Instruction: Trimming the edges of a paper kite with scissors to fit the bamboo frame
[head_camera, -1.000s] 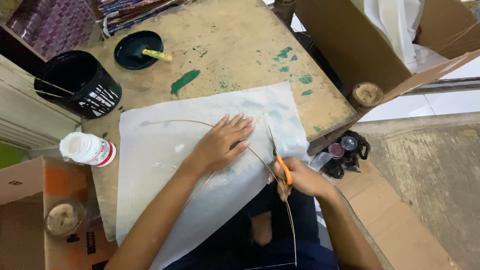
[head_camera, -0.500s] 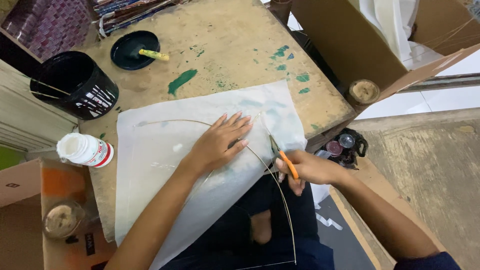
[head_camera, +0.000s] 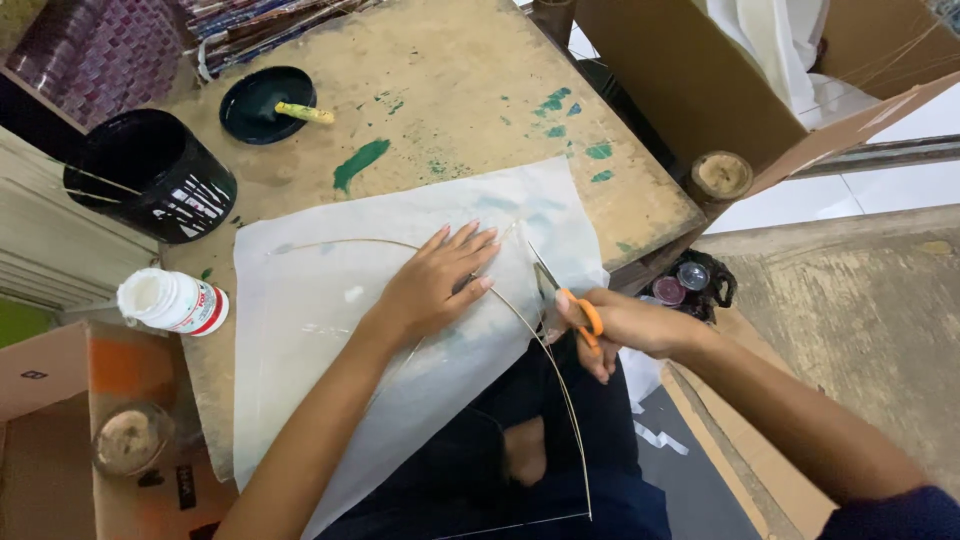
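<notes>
A sheet of thin white paper (head_camera: 330, 330) lies across the paint-stained wooden table (head_camera: 450, 70) and hangs over its near edge. A thin curved stick (head_camera: 545, 350) bows over the sheet. My left hand (head_camera: 435, 285) presses flat on the paper with fingers spread, beside the stick. My right hand (head_camera: 625, 325) grips orange-handled scissors (head_camera: 560, 290) at the sheet's right edge, blades pointing up and left into the paper.
A black bucket (head_camera: 150, 175) with sticks stands at the left, a black lid with a small yellow tube (head_camera: 265, 100) behind it. A white glue bottle (head_camera: 170, 300) lies by the sheet. Cardboard boxes (head_camera: 700, 90) flank the table; small paint pots (head_camera: 685, 285) sit below right.
My right hand and the scissors have shifted slightly right and up along the sheet's right edge. My left hand stays pressed on the paper.
</notes>
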